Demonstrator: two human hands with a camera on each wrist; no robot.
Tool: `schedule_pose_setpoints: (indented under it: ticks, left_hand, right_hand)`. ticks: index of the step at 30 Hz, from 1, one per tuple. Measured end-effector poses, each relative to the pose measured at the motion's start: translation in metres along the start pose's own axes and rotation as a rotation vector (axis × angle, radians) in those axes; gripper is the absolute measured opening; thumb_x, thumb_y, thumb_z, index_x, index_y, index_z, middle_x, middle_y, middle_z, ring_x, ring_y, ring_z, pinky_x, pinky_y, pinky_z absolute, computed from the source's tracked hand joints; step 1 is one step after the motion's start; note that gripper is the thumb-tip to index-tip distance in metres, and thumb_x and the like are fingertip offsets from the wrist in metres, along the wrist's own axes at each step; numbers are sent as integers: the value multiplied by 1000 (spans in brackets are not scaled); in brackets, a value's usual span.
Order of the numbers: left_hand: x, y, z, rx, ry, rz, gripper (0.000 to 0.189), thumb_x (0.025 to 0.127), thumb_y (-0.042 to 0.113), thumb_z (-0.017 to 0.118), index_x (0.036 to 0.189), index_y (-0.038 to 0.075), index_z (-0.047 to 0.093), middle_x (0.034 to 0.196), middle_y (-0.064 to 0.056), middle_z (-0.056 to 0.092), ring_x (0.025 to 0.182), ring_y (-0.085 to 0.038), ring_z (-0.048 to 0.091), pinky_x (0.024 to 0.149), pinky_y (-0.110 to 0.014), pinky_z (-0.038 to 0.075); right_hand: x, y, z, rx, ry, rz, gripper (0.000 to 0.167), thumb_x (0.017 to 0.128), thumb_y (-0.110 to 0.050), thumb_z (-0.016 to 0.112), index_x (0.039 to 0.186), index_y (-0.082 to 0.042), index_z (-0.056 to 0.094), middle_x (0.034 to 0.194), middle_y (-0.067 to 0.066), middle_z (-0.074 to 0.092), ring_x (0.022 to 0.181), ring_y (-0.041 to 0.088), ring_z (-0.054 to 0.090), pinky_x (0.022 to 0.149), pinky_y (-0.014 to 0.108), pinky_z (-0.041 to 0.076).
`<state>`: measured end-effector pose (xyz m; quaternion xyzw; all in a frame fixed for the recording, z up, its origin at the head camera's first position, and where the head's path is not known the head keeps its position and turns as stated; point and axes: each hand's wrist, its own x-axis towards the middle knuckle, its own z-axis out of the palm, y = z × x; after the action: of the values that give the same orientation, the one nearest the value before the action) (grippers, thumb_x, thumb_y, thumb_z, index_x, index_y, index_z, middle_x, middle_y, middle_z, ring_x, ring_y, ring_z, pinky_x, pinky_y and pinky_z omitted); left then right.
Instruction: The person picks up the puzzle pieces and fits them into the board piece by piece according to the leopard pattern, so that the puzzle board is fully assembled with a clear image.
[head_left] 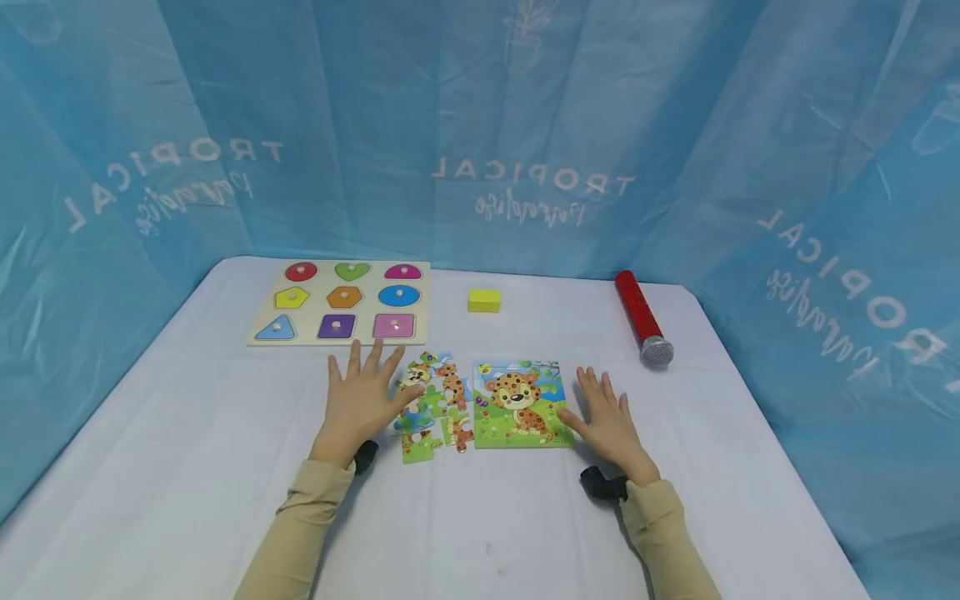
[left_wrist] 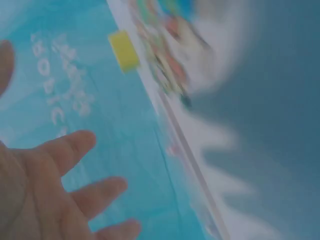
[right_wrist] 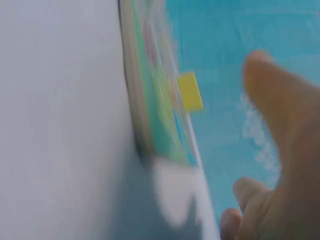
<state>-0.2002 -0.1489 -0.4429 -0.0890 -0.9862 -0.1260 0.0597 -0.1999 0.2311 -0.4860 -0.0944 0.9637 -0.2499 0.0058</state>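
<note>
My left hand [head_left: 362,406] is spread above the table, its thumb overlapping a cluster of loose jigsaw pieces [head_left: 435,400] with leopard parts on them. To the right of the pieces lies a square leopard picture board [head_left: 517,425], showing a spotted cub on grass. Beside that board's right edge is my right hand [head_left: 609,427], fingers extended and thumb tip overlapping the board's edge in the head view. Neither hand holds anything. The left wrist view shows spread fingers [left_wrist: 100,195] and blurred pieces; in the right wrist view the board [right_wrist: 160,100] appears edge-on near my thumb.
A shape puzzle board [head_left: 315,329] with knobbed colored shapes lies at the back left. Behind the pieces stands a yellow block [head_left: 484,302]. At the back right is a red microphone [head_left: 641,317]. Blue curtains [head_left: 480,108] surround the white table [head_left: 480,533].
</note>
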Motion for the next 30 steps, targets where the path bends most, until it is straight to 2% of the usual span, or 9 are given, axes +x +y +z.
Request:
schedule_pose_setpoints:
  ticks: [3, 7, 10, 12, 18, 22, 25, 28, 30]
  left_hand:
    - [13, 14, 3, -28, -31, 104, 62, 92, 40, 63, 145, 14, 46, 151, -18, 41, 142, -48, 28, 111, -72, 18]
    - [30, 29, 16, -94, -77, 288, 41, 93, 8, 62, 134, 11, 59, 138, -14, 57, 132, -41, 47, 108, -61, 36]
    - [37, 34, 25, -158, -109, 385, 36, 94, -3, 55, 125, 10, 66, 127, -13, 65, 123, -36, 56, 105, -50, 45]
    - [37, 35, 27, -192, -124, 403, 32, 92, -5, 56, 120, 8, 68, 118, -12, 69, 114, -33, 62, 101, -46, 48]
    - [32, 30, 22, -192, -122, 337, 24, 89, 0, 64, 110, 8, 72, 99, -9, 72, 90, -26, 65, 84, -43, 54]
    - [32, 26, 20, -116, -100, 253, 35, 85, 10, 73, 119, 9, 69, 105, -10, 70, 93, -29, 64, 81, -43, 54]
    - [32, 20, 19, -83, -126, 174, 48, 81, 20, 78, 126, 9, 65, 103, -11, 67, 95, -32, 61, 78, -45, 51]
    - [33, 10, 18, -132, -175, 125, 54, 80, 26, 79, 128, 8, 63, 92, -8, 65, 88, -27, 59, 76, -46, 47]
    - [33, 2, 17, -174, -171, 114, 47, 84, 25, 75, 125, 7, 65, 88, -5, 67, 83, -22, 61, 74, -44, 48]
  right_hand:
    - [4, -5, 11, -9, -49, -24, 95, 87, -55, 59, 156, -7, 14, 162, 15, 14, 151, 39, 2, 117, 65, -6]
    - [4, -16, 23, -84, -73, -59, 101, 83, -61, 60, 155, -7, 16, 162, 12, 16, 151, 37, 6, 118, 63, -5]
    - [1, -26, 30, -89, -76, -60, 101, 83, -62, 60, 155, -5, 17, 162, 14, 16, 151, 39, 6, 117, 64, -4]
    - [-3, -31, 34, -93, -68, -53, 102, 83, -63, 59, 155, -4, 18, 162, 16, 16, 150, 40, 7, 117, 65, -4]
    - [-12, -41, 33, -90, -70, -11, 101, 84, -62, 59, 154, -2, 17, 162, 17, 15, 150, 42, 6, 117, 64, -3]
    - [-14, -43, 27, -94, -68, 10, 99, 85, -59, 59, 154, -3, 16, 162, 16, 13, 150, 41, 4, 117, 64, -4]
    - [-14, -43, 26, -94, -67, 5, 99, 86, -59, 59, 155, -3, 16, 162, 16, 13, 150, 41, 4, 117, 64, -4]
    - [-14, -42, 28, -78, -63, -2, 99, 85, -58, 61, 154, -2, 17, 162, 17, 15, 150, 41, 6, 117, 64, -4]
    - [-14, -41, 29, -73, -70, 3, 100, 85, -59, 60, 155, -3, 15, 162, 16, 14, 150, 40, 4, 117, 64, -5]
